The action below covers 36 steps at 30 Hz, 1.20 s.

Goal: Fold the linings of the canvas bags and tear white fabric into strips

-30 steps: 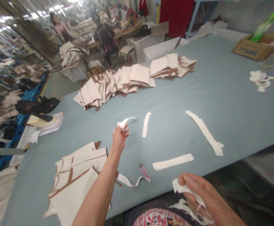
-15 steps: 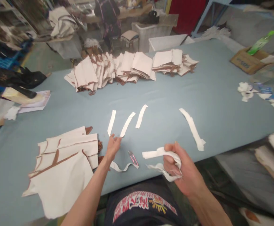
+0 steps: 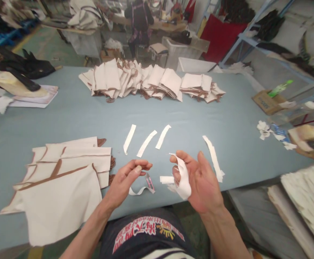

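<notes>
My right hand [image 3: 204,183] is turned palm up with white fabric strips [image 3: 184,180] looped through its fingers; the thumb stands away. My left hand [image 3: 126,181] hovers over the table with its fingers stretched toward the right and nothing visible in them. Just beside its fingertips lie pink-handled thread snips [image 3: 149,181], touching a curled white tape [image 3: 139,191]. Beyond the hands lie three short white strips: a left strip [image 3: 129,139], a middle strip [image 3: 146,143] and a right strip [image 3: 163,136]. A longer white strip [image 3: 213,156] rests behind my right hand.
Cream fabric pieces with brown edging [image 3: 62,201] overlap at the left. Similar bundles [image 3: 151,81] line the table's far edge. At the right are a cardboard box [image 3: 267,101] and white scraps [image 3: 264,130]. A person [image 3: 139,21] is in the background.
My left hand has drawn back from the strips toward my right hand. My right hand has turned palm up and its fingers have loosened around the white strips. The camera view has shifted.
</notes>
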Each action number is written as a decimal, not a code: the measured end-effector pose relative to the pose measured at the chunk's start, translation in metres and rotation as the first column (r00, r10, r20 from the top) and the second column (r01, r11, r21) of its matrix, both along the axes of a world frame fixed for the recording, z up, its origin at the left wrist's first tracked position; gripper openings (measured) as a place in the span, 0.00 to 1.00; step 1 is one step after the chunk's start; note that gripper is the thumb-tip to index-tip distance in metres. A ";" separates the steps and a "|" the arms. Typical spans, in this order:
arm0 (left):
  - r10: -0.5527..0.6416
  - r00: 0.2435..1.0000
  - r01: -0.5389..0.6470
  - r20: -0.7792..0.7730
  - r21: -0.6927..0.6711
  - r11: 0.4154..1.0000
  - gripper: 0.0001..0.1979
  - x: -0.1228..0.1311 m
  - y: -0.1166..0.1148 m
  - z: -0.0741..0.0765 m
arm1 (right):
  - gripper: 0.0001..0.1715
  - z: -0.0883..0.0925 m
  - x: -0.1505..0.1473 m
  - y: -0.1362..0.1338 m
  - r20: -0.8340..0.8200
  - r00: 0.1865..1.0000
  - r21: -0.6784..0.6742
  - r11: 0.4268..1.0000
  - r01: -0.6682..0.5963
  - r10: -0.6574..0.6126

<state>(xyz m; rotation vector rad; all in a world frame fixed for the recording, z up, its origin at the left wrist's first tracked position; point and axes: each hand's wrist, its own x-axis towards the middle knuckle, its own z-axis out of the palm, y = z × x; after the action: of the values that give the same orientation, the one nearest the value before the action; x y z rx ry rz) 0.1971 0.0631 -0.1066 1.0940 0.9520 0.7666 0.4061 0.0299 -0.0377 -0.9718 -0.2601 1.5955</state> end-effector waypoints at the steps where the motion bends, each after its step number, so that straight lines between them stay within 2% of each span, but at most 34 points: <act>1: -0.045 0.998 0.044 0.041 0.028 0.999 0.20 0.000 0.001 0.006 | 0.26 0.001 -0.005 0.001 -0.005 1.000 0.024 1.000 -0.020 0.020; 4: -0.170 0.967 0.161 0.192 0.061 0.985 0.23 0.004 0.001 0.016 | 0.25 0.004 -0.020 0.003 0.000 0.997 0.091 0.993 -0.076 0.077; 6: -0.206 0.930 0.218 0.304 -0.005 0.976 0.27 0.006 -0.002 0.018 | 0.27 0.005 -0.028 0.004 0.018 0.995 0.118 0.988 -0.104 0.102; 8: -0.190 0.884 0.284 0.427 -0.168 0.944 0.30 0.002 -0.006 0.019 | 0.29 0.003 -0.034 0.007 0.067 0.994 0.141 0.985 -0.100 0.092; 11: -0.123 0.799 0.411 0.588 -0.386 0.826 0.32 -0.011 -0.012 0.024 | 0.33 -0.003 -0.036 0.010 0.165 0.985 0.159 0.984 -0.076 0.050; 13: -0.098 0.762 0.465 0.641 -0.434 0.772 0.32 -0.020 -0.016 0.030 | 0.35 -0.009 -0.036 0.012 0.217 0.976 0.155 0.985 -0.069 0.034; 15: -0.090 0.757 0.475 0.648 -0.450 0.757 0.32 -0.028 -0.021 0.035 | 0.37 -0.016 -0.035 0.013 0.249 0.968 0.149 0.987 -0.057 0.018; 21: -0.068 0.786 0.438 0.614 -0.477 0.762 0.29 -0.037 -0.036 0.041 | 0.37 -0.033 -0.035 0.012 0.267 0.963 0.112 0.992 -0.055 0.023; 29: -0.162 0.918 0.304 0.363 -0.379 0.874 0.28 -0.051 -0.050 0.050 | 0.37 -0.036 -0.037 0.007 0.307 0.950 0.141 0.990 0.014 -0.057; 36: -0.008 0.924 0.166 0.382 -0.383 0.909 0.29 -0.057 -0.066 0.049 | 0.37 -0.036 -0.044 0.001 0.304 0.949 0.152 0.988 0.036 -0.082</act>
<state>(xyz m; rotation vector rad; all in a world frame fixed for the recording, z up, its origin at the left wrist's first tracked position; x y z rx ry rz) 0.1401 -0.0029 -0.0580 0.5884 0.6881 0.6324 0.3620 0.0314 -0.0737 -1.1044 -0.5520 1.3453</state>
